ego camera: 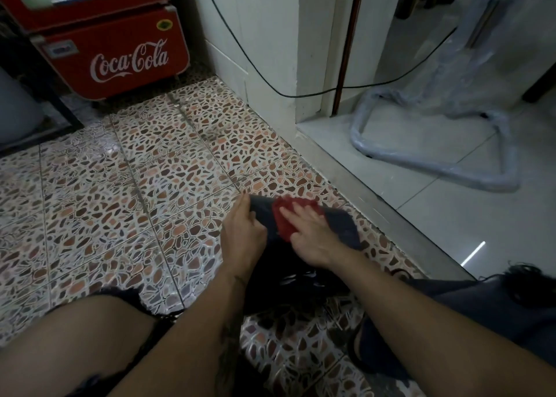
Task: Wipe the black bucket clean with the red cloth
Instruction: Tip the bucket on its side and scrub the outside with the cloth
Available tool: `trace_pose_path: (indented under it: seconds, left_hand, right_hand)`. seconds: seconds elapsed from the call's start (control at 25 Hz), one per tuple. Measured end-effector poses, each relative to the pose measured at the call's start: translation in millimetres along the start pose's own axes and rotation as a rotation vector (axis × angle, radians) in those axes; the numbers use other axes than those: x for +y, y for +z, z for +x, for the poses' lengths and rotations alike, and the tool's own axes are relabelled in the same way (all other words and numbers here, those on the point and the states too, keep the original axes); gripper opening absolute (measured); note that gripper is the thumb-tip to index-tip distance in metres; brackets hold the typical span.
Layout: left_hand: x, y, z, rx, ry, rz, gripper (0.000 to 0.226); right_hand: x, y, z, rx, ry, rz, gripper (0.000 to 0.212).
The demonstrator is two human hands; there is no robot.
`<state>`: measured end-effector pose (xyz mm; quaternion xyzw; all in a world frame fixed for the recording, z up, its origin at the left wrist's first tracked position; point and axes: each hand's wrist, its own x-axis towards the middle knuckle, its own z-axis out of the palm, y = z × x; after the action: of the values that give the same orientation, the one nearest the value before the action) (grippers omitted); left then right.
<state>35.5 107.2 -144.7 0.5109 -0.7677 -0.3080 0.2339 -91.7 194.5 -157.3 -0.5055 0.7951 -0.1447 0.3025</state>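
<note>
The black bucket (343,226) lies on its side on the patterned floor between my knees, its base pointing away from me. My left hand (243,228) grips the bucket's left edge near the base. The red cloth (284,219) is spread on the bucket's upper side. My right hand (307,234) lies flat on the cloth, fingers stretched out and pressing it against the bucket. The bucket's mouth end is hidden under my forearms.
A red Coca-Cola cooler (120,51) stands at the far left. A white wall corner (270,66) with a black cable (346,88) rises ahead. A raised step (376,204) runs along the right, with a wrapped metal frame (436,162) beyond it.
</note>
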Motion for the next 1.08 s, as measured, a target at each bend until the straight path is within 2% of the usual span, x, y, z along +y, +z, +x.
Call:
trace_pose_path:
  seconds: [0.08, 0.16, 0.24, 0.36, 0.44, 0.52, 0.6, 0.76, 0.88, 0.96, 1.08]
  left_hand:
    - [1.6, -0.6, 3.4, 0.053, -0.026, -0.072, 0.028]
    - [1.8, -1.5, 9.5, 0.096, -0.082, -0.092, 0.029]
    - [0.1, 0.0, 14.2, 0.098, -0.144, -0.144, 0.034]
    - [-4.9, 1.9, 11.2, 0.072, -0.188, -0.250, 0.039]
    - [-11.4, 3.0, 6.2, 0.079, -0.183, -0.295, 0.040]
    - [-16.5, 4.9, 1.0, 0.093, -0.169, -0.320, 0.042]
    - [-19.1, 6.2, -4.2, 0.110, -0.163, -0.341, 0.046]
    - [-21.5, 6.1, -2.8, 0.158, -0.179, -0.352, 0.047]
    - [-21.8, 8.3, -0.7, 0.162, -0.228, -0.377, 0.041]
    - [-21.4, 8.6, 3.2, 0.165, -0.249, -0.397, 0.039]
    - [-15.4, 6.7, 5.4, 0.132, -0.284, -0.417, 0.036]
  right_hand:
    - [-15.3, 10.0, -13.7, 0.019, -0.116, 0.009, 0.074]
    - [-3.6, 19.3, -27.8, 0.047, -0.149, -0.075, 0.076]
    - [24.9, 24.2, -38.2, 0.072, -0.056, -0.163, 0.075]
    - [52.5, 19.1, -35.7, 0.071, 0.152, -0.171, 0.071]
    - [50.4, 8.2, -16.9, 0.059, 0.276, -0.138, 0.069]
    - [36.9, -4.0, 11.6, 0.022, 0.320, -0.097, 0.067]
    - [10.1, -7.1, 41.1, -0.016, 0.246, -0.082, 0.067]
    - [-41.4, 16.5, 52.8, 0.022, -0.049, -0.026, 0.071]
    - [-20.1, 23.1, 18.7, 0.120, -0.166, 0.067, 0.070]
    - [11.6, 17.7, 2.9, 0.164, -0.162, 0.053, 0.070]
    - [37.3, 2.1, 10.9, 0.184, -0.011, -0.055, 0.070]
